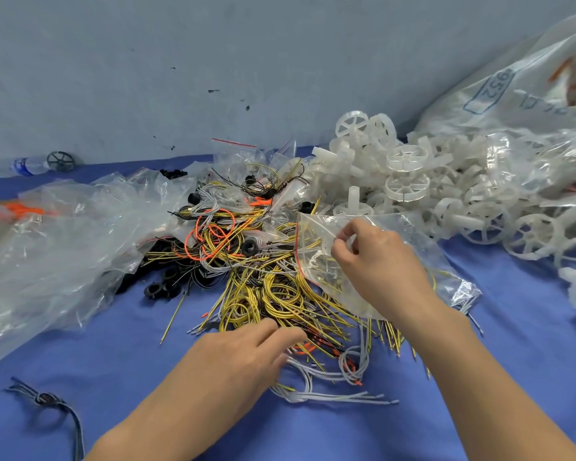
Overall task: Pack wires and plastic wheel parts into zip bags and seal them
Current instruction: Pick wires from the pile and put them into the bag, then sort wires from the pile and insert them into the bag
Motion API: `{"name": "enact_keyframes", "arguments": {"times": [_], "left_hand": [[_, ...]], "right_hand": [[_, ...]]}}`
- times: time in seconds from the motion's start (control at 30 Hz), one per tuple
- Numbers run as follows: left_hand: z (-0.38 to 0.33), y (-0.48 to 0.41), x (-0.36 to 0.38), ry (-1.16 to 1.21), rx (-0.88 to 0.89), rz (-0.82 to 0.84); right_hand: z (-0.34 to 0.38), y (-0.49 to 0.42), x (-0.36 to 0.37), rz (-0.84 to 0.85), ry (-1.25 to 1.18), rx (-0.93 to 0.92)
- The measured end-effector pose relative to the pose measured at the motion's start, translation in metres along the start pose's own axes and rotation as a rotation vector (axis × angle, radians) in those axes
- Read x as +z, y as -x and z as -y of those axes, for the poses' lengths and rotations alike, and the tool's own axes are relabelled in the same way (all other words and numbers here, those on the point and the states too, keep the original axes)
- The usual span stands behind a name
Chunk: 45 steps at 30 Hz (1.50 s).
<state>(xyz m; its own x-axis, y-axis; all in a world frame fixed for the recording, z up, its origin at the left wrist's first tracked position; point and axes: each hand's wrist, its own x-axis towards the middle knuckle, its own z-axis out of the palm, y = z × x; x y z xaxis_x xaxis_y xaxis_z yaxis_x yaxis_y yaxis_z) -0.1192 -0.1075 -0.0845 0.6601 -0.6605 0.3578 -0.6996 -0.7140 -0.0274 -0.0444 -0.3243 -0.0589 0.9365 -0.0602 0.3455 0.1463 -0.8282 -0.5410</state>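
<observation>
A tangled heap of yellow, orange, grey and black wires (pixel 263 277) lies in the middle of the blue table (pixel 120 354). My right hand (pixel 376 261) pinches a clear zip bag (pixel 316 247) with a red seal strip, held over the right side of the heap. My left hand (pixel 236 357) rests on the near edge of the wires, fingers reaching into the strands; whether it grips any I cannot tell. A pile of translucent white plastic wheel parts (pixel 413 181) fills the right side of the table.
Crumpled clear plastic sheeting (pixel 54 241) covers the left side. Black rings (pixel 162 289) lie beside the wires. Several empty zip bags (pixel 236 154) sit behind the heap. A large printed bag (pixel 519 91) leans at the far right. A knotted cord (pixel 47 400) lies near left.
</observation>
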Motion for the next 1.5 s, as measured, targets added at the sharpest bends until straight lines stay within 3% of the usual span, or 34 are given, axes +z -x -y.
{"name": "enact_keyframes", "arguments": {"times": [0.4, 0.53, 0.7, 0.8, 0.9, 1.03, 1.13, 1.3, 1.5], "left_hand": [[-0.009, 0.014, -0.009, -0.005, 0.104, 0.182], [-0.013, 0.006, -0.003, -0.072, 0.151, 0.14], [-0.026, 0.001, 0.003, 0.023, 0.122, 0.073], [-0.015, 0.0, -0.004, 0.274, -0.001, -0.069], [-0.005, -0.007, -0.018, 0.775, -0.318, -0.214], [0.014, -0.031, -0.024, 1.202, -0.713, -0.498], [0.024, -0.047, -0.02, 1.521, -0.95, -0.536], [0.029, -0.06, -0.016, 1.735, -0.873, -0.406], [0.024, -0.075, -0.02, 1.66, -0.796, -0.394]], "right_hand": [[0.001, 0.001, -0.001, 0.008, -0.003, 0.008], [0.002, 0.001, 0.0, 0.008, -0.006, 0.004], [0.001, 0.0, 0.0, 0.014, -0.015, 0.014], [-0.002, -0.002, -0.003, 0.006, -0.028, 0.04], [-0.005, -0.005, -0.007, 0.0, -0.057, 0.044], [-0.004, -0.006, -0.009, -0.011, -0.105, 0.054], [-0.001, -0.004, -0.008, -0.003, -0.087, 0.051], [0.002, -0.002, -0.007, 0.006, -0.101, 0.054], [-0.001, -0.001, -0.01, -0.004, -0.109, 0.05]]}}
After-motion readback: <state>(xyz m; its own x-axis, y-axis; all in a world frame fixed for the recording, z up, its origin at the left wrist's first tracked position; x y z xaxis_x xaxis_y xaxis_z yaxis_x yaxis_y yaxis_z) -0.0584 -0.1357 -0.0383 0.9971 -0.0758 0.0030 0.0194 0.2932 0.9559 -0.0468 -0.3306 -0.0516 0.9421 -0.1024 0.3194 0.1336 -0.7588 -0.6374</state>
